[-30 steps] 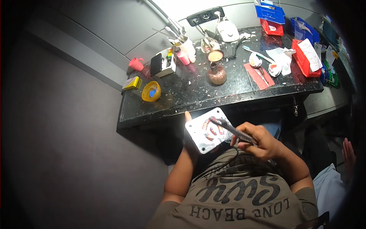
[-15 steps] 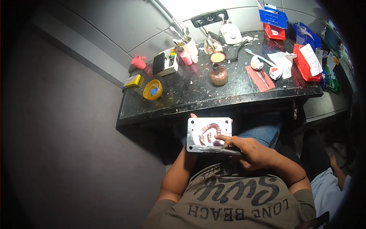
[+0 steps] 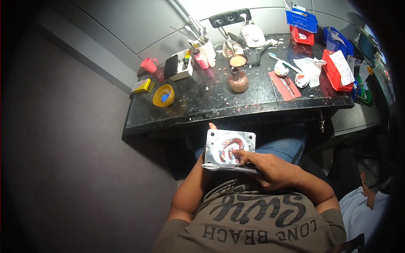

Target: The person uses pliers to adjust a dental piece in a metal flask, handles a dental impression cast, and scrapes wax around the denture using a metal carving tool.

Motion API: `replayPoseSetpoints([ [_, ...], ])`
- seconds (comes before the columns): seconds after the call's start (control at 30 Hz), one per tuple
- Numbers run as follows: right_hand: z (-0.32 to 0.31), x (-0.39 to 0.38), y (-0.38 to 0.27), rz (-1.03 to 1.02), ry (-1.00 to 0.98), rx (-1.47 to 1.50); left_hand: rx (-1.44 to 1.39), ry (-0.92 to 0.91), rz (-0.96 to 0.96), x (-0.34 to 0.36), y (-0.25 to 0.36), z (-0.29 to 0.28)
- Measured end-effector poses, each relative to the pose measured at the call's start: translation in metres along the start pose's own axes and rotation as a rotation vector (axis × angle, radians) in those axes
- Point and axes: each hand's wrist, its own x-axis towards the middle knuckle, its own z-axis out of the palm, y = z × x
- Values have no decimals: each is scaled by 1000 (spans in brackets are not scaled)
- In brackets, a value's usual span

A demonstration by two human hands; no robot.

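A square metal denture flask half (image 3: 209,147) rests in my left hand (image 3: 212,126) above my lap. Most of that hand is hidden under the flask; one digit shows past the far edge. White plaster fills the flask around a red, horseshoe-shaped denture (image 3: 240,141) with pale teeth. My right hand (image 3: 270,168) is closed around a long, shiny tool (image 3: 230,168), whose exact kind I cannot make out. The tool's pale tip points left along the flask's near edge. My right index finger reaches inside the arch and appears to touch it.
Ahead stands a black workbench (image 3: 192,110) scattered with crumbs. It holds a yellow bowl (image 3: 158,100) with something blue inside, a pink mug (image 3: 148,65), a round glass bottle (image 3: 238,84), and instruments on a red sheet (image 3: 278,86). Another person's pale clothing (image 3: 358,211) shows at right.
The flask has tilted slightly. The tool has shifted a little left and nearer, from over the flask's near edge to just beyond it. My right index finger stays inside the arch.
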Motion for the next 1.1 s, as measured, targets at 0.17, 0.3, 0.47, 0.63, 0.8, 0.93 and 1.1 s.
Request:
replayPoseSetpoints([
  [0.17,-4,3,-6,41,-28,24,-71,-153,-32,1,-2,-4],
  [0.3,2,-1,1,0,55,29,-40,-91,-16,3,-2,-1],
  [0.47,1,0,1,71,24,49,-18,-42,5,3,0,3],
  [0.63,-6,0,4,14,127,145,-20,51,28,1,-5,23],
  [0.8,-31,-2,1,283,407,786,27,-5,365,2,-19,49],
  [0.93,-45,-16,11,459,95,885,-65,-380,306,-12,-10,64],
  [1.1,-40,-13,14,649,-191,916,-162,-336,474,-11,-14,60],
])
